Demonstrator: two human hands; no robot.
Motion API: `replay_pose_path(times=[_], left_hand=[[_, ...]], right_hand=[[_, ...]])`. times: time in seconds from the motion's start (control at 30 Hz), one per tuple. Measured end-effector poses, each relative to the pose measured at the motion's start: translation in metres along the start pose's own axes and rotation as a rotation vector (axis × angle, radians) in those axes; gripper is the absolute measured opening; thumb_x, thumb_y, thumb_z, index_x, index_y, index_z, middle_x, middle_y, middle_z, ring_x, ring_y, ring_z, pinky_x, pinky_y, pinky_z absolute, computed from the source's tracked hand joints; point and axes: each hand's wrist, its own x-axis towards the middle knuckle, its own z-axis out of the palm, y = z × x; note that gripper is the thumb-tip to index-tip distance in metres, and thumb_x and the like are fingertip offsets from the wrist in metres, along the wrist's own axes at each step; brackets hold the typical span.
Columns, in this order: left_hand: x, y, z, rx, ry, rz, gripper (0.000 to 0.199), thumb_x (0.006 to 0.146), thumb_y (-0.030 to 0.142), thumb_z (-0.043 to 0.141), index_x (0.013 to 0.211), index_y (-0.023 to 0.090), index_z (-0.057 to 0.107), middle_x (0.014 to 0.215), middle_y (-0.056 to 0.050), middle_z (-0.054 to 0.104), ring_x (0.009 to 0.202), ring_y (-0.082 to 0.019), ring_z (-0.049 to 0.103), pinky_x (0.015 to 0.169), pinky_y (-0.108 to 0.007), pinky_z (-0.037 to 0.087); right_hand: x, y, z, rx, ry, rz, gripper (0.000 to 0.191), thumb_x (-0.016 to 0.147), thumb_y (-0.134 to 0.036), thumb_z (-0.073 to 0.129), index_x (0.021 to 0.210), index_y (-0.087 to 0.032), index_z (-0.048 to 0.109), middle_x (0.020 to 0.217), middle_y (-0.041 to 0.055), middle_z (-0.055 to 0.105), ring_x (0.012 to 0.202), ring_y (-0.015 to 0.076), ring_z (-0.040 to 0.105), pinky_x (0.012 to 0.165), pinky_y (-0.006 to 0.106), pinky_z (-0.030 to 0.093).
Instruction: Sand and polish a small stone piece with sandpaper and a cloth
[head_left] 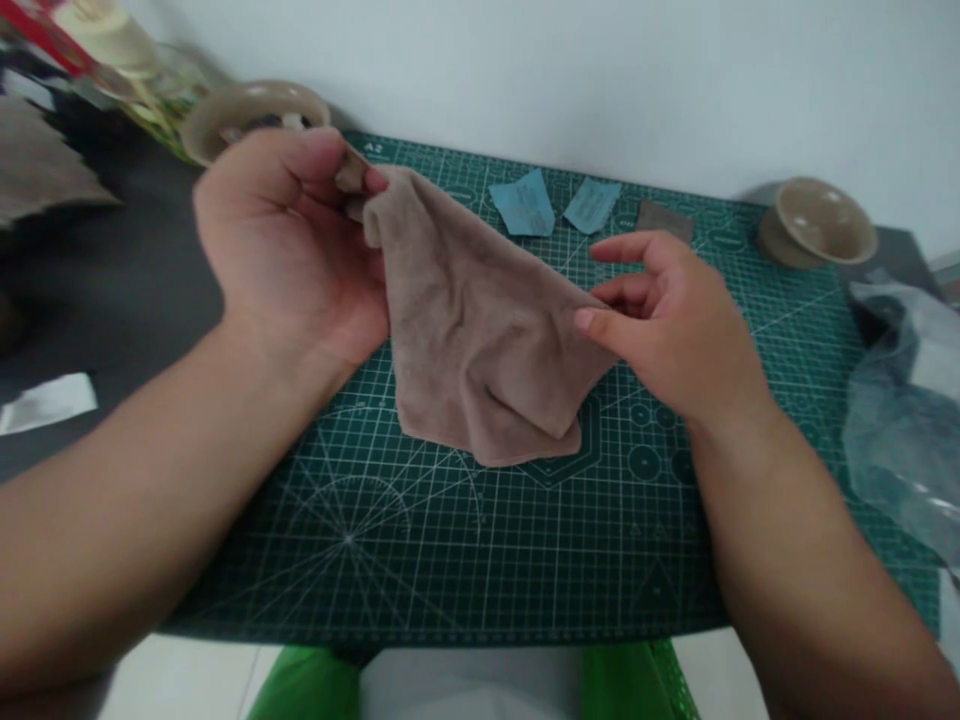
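Observation:
A soft brownish-pink cloth (480, 320) hangs in loose folds between my two hands, above a green cutting mat (420, 570). My left hand (292, 230) pinches its upper left corner, palm turned partly toward me. On the other side, my right hand (667, 320) has the cloth's right edge between thumb and fingers, with the index finger held a little apart. The lower edge of the cloth droops over the mat's printed lines; whether it touches the mat I cannot tell.
Two blue paper pieces (525, 203) and a small brown-grey square (666, 220) lie at the mat's back. Brown bowls stand at back left (255, 100) and back right (821, 222). A clear plastic bag (907, 410) lies right; a white scrap (49, 402) lies left.

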Motion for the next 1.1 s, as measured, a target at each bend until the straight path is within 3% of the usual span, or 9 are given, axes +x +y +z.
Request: replay_pose_path(times=[0.07,0.17,0.33,0.43,0.53,0.6,0.7,0.87,1.1], left_hand=[[0.005,-0.002,-0.01,-0.012,-0.087,0.001,0.029,0.069,0.025,0.065,0.067,0.019,0.037,0.057,0.011,0.044,0.062,-0.002,0.053,0.064,-0.016,0.053],[0.009,-0.003,-0.018,-0.006,-0.125,0.021,0.035,0.075,0.026,0.066,0.066,0.018,0.033,0.061,0.011,0.044,0.065,-0.001,0.053,0.067,-0.016,0.053],[0.002,-0.003,-0.008,0.176,0.117,0.044,0.031,0.066,0.024,0.072,0.065,0.017,0.042,0.06,0.012,0.054,0.061,-0.004,0.052,0.057,-0.02,0.048],[-0.005,-0.005,-0.007,0.287,0.146,-0.077,0.018,0.068,0.02,0.076,0.066,0.015,0.059,0.064,0.007,0.066,0.067,-0.011,0.061,0.059,-0.026,0.051],[-0.005,-0.011,-0.02,0.697,0.005,-0.085,0.021,0.073,0.032,0.079,0.068,0.014,0.07,0.063,0.004,0.065,0.064,-0.012,0.057,0.062,-0.027,0.048],[-0.003,-0.015,-0.032,1.016,-0.147,0.103,0.025,0.071,0.037,0.082,0.068,0.016,0.07,0.07,0.003,0.064,0.072,-0.012,0.054,0.075,-0.026,0.049],[-0.002,-0.011,-0.039,1.205,-0.107,0.415,0.031,0.066,0.04,0.087,0.067,0.016,0.068,0.089,-0.001,0.065,0.089,-0.017,0.051,0.096,-0.03,0.044],[-0.014,0.01,-0.019,1.328,-0.045,0.516,0.021,0.068,0.028,0.087,0.075,0.017,0.07,0.109,0.003,0.063,0.107,-0.018,0.049,0.108,-0.031,0.035],[-0.033,0.014,0.006,1.291,-0.278,0.432,0.015,0.086,0.033,0.07,0.077,0.022,0.067,0.1,-0.005,0.067,0.096,-0.02,0.061,0.083,-0.036,0.051]], right_hand=[[0.001,0.003,-0.001,-0.043,0.02,-0.025,0.04,0.077,-0.021,0.075,0.115,-0.02,0.062,0.077,0.0001,0.071,0.065,0.0189,0.069,0.063,0.035,0.056],[0.001,0.007,0.0,-0.081,0.06,-0.079,0.038,0.079,-0.025,0.075,0.115,-0.021,0.062,0.08,0.0006,0.071,0.067,0.0182,0.068,0.063,0.034,0.056],[-0.006,-0.002,0.001,-0.167,0.134,-0.227,0.029,0.081,-0.025,0.074,0.109,-0.022,0.065,0.098,0.0056,0.072,0.084,0.022,0.068,0.075,0.039,0.057],[-0.013,-0.015,0.001,-0.196,0.033,-0.352,0.017,0.086,-0.024,0.07,0.102,-0.022,0.069,0.098,0.0058,0.073,0.086,0.0225,0.068,0.079,0.039,0.056],[-0.018,-0.021,0.004,-0.267,-0.136,-0.504,0.007,0.089,-0.026,0.066,0.092,-0.021,0.07,0.094,0.0063,0.073,0.089,0.0238,0.067,0.082,0.039,0.053],[-0.02,-0.021,0.008,-0.301,-0.239,-0.574,0.011,0.09,-0.025,0.063,0.086,-0.019,0.071,0.094,0.0081,0.073,0.09,0.0249,0.067,0.082,0.04,0.052],[-0.021,-0.02,0.013,-0.338,-0.358,-0.591,0.015,0.09,-0.024,0.062,0.082,-0.016,0.071,0.092,0.0101,0.073,0.087,0.0257,0.066,0.079,0.04,0.051],[-0.021,-0.019,0.017,-0.342,-0.412,-0.575,0.016,0.09,-0.022,0.06,0.084,-0.015,0.072,0.091,0.0098,0.074,0.085,0.0249,0.066,0.078,0.039,0.05],[-0.022,-0.019,0.018,-0.31,-0.297,-0.628,0.01,0.091,-0.022,0.063,0.091,-0.016,0.071,0.093,0.0073,0.075,0.085,0.0214,0.068,0.08,0.036,0.053]])
